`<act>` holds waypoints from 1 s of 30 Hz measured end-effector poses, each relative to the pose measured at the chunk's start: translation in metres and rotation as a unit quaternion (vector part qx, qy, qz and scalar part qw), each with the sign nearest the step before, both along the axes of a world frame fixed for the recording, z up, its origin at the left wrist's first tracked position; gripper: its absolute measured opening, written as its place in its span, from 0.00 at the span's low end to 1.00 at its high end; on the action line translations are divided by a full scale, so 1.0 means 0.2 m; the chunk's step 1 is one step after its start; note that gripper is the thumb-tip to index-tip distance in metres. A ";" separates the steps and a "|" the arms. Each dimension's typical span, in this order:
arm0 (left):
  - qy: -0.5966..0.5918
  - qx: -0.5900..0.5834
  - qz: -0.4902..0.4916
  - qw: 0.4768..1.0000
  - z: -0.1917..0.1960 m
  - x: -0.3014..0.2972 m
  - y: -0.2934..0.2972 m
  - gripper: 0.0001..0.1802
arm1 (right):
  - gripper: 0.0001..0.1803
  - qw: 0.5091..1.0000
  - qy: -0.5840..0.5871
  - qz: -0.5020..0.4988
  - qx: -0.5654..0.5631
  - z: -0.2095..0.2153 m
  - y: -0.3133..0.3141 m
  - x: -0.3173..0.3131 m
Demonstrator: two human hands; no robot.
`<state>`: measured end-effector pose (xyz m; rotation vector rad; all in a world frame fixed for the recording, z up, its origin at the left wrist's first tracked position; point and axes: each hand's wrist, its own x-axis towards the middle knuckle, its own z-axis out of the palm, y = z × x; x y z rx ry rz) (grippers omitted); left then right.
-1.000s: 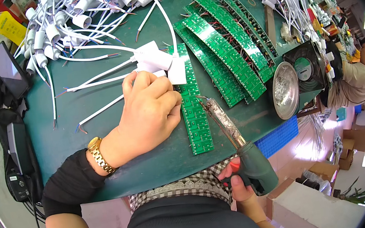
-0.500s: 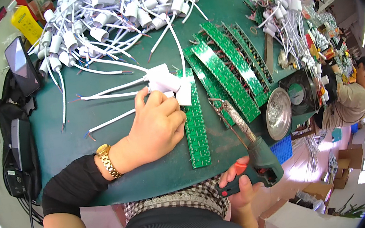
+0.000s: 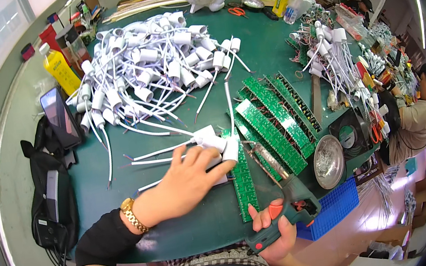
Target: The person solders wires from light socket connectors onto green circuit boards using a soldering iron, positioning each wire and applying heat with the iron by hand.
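My left hand (image 3: 180, 188) lies over a few white lamp sockets (image 3: 230, 149) with short cables, its fingers spread and thumb stretched out beside the front socket. Under that socket runs a narrow green circuit board strip (image 3: 245, 193) on the table; the socket hides part of its far end. In my right hand (image 3: 280, 240) is a dark green soldering gun (image 3: 299, 197) with a red trigger, held at the table's front edge. Its metal tip points up and left, close to the strip's right side.
A large pile of white sockets (image 3: 160, 59) covers the far left. Several green boards (image 3: 272, 130) lie to the right, beside a metal dish (image 3: 328, 161) and a black fan (image 3: 346, 134). A phone (image 3: 60, 118) stands at left. A person (image 3: 414, 112) works at far right.
The view has tilted up, showing more of the table's far side. My left hand's curled fingers have spread and its thumb has stretched out. The soldering gun stays in my right hand.
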<state>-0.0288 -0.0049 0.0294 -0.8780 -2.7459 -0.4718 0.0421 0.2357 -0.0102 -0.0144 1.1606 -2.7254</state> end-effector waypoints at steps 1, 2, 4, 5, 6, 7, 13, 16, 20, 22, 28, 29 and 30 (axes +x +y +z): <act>0.032 -0.025 0.012 0.999 0.00 -0.04 -0.04 0.35 | 0.22 1.000 0.005 -0.002 -0.004 0.00 0.00 0.00; 0.065 -0.049 0.024 0.996 0.01 -0.09 -0.08 0.38 | 0.22 1.000 0.008 -0.010 0.009 0.00 -0.01 0.00; 0.002 0.005 0.035 0.999 0.08 -0.20 -0.17 0.42 | 0.23 0.999 0.011 -0.031 0.038 -0.02 0.01 0.00; -0.043 0.089 -0.004 0.995 0.10 -0.29 -0.24 0.39 | 0.23 0.998 0.017 -0.038 0.038 -0.03 0.03 0.01; -0.086 0.166 -0.030 0.982 0.14 -0.36 -0.33 0.36 | 0.23 0.999 0.012 -0.037 0.029 -0.05 0.02 0.02; -0.022 0.172 -0.002 0.985 0.12 -0.49 -0.37 0.32 | 0.23 0.998 0.006 -0.053 0.029 -0.07 0.03 0.02; 0.024 -0.155 0.251 0.955 0.13 -0.93 -0.37 0.22 | 0.24 0.998 0.032 -0.054 0.001 -0.11 -0.01 0.03; -0.032 -0.214 0.294 0.931 0.17 -0.92 -0.27 0.23 | 0.24 0.997 0.041 -0.064 -0.010 -0.14 -0.01 0.03; -0.002 -0.133 0.222 0.966 0.13 -0.94 -0.37 0.21 | 0.24 0.996 0.056 -0.064 -0.022 -0.14 0.00 0.04; 0.098 -0.134 0.190 0.968 0.05 -0.92 -0.43 0.18 | 0.25 0.996 0.068 -0.038 -0.053 -0.15 0.01 0.03; 0.014 0.015 0.055 0.998 0.03 -0.76 -0.44 0.17 | 0.25 0.996 0.069 -0.020 -0.060 -0.18 0.04 0.02; -0.083 0.049 -0.004 0.995 0.04 -0.78 -0.50 0.19 | 0.25 0.995 0.083 -0.020 -0.055 -0.17 0.03 0.02; -0.179 0.083 -0.061 0.978 0.07 -0.79 -0.50 0.22 | 0.25 0.994 0.097 -0.020 -0.047 -0.17 0.04 0.02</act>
